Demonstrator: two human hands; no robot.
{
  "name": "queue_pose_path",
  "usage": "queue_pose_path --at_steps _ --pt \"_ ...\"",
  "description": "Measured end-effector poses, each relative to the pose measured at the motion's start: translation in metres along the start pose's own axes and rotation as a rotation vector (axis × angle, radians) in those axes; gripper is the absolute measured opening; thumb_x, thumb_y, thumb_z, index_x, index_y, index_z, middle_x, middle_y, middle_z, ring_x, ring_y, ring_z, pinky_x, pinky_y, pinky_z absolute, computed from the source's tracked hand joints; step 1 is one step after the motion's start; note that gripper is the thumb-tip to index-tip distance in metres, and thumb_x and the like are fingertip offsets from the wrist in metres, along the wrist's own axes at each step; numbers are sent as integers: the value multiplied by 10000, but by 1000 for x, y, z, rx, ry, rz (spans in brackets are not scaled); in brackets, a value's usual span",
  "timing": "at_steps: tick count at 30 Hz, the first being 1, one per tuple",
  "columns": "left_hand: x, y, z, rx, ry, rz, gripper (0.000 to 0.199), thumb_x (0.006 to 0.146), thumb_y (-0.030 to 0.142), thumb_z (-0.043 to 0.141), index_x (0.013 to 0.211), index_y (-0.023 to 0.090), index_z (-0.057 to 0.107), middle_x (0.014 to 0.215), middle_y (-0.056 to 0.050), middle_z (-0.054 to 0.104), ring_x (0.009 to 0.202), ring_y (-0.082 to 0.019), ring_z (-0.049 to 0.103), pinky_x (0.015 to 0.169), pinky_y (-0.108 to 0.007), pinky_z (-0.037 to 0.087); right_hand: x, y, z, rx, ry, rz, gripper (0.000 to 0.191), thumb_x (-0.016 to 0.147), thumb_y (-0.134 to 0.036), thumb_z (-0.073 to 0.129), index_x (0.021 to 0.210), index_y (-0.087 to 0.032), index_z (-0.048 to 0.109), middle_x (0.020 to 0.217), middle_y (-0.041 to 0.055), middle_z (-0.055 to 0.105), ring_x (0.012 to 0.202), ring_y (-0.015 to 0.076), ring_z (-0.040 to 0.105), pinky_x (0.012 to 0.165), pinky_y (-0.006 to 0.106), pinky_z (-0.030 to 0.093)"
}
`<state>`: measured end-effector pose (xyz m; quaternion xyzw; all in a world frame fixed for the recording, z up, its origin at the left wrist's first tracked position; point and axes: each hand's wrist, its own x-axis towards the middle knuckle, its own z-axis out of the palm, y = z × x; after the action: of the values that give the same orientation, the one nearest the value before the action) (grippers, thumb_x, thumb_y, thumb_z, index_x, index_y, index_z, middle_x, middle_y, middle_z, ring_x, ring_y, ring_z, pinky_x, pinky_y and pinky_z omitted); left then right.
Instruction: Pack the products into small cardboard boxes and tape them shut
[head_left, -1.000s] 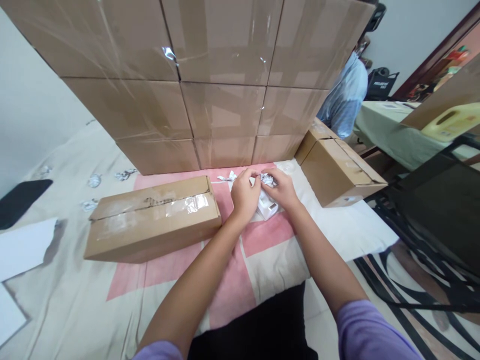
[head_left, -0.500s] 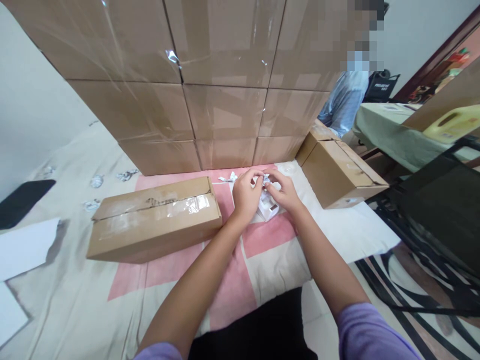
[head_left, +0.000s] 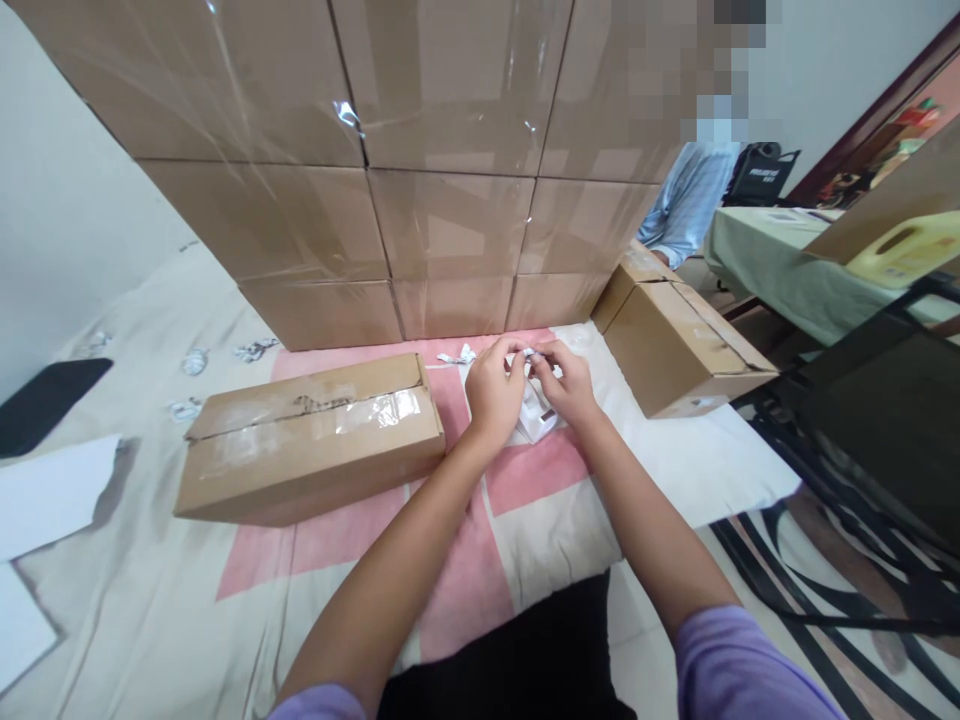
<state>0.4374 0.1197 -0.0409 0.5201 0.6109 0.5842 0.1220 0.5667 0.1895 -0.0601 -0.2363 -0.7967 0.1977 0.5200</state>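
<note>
My left hand [head_left: 496, 388] and my right hand [head_left: 568, 384] meet over the pink and cream cloth, fingertips pinched on a small crumpled piece of printed paper [head_left: 531, 354]. Just beneath them a small white box [head_left: 535, 420] rests on the cloth, partly hidden by my fingers. Another crumpled paper scrap [head_left: 457, 355] lies left of my left hand. To the left is a long taped cardboard box [head_left: 311, 435].
Behind my hands rises a stack of plastic-wrapped cardboard boxes [head_left: 450, 225]. A cardboard box [head_left: 682, 345] sits at the right, near a person's blue sleeve [head_left: 686, 205]. Paper balls [head_left: 194, 361], white sheets [head_left: 56, 495] and a black object [head_left: 52, 405] lie left.
The crumpled paper sits lower and shows less between my fingertips. My right hand has shifted slightly, with its fingers closer in. At the back, the person's sleeve has moved a little.
</note>
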Motion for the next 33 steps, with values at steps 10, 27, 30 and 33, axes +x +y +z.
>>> queue_pose_path --at_steps 10,27,30,33 --pt "4 1 0 -180 -15 62 77 955 253 596 972 232 669 955 -21 723 791 -151 620 755 -263 477 4 -1 -9 12 57 20 256 1000 -454 566 1167 -260 576 1010 59 704 695 161 684 650 336 590" --pt "8 3 -1 -313 -81 25 87 890 168 632 845 206 696 884 -8 749 772 -134 645 734 -251 495 7 1 -7 23 18 47 226 947 -452 643 930 -248 547 883 21 630 791 177 605 753 345 535" --pt "8 2 -2 -325 -84 34 85 904 185 628 863 210 699 904 -13 754 785 -138 656 742 -254 504 8 1 -8 90 -12 87 286 939 -525 640 981 -244 609 949 46 691 826 192 643 780 364 549" --pt "8 1 -2 -305 -89 31 81 901 184 636 858 212 698 915 -18 757 814 -149 664 770 -267 510 9 2 -7 147 -27 135 338 945 -575 611 999 -243 645 1018 71 724 933 222 681 840 389 560"
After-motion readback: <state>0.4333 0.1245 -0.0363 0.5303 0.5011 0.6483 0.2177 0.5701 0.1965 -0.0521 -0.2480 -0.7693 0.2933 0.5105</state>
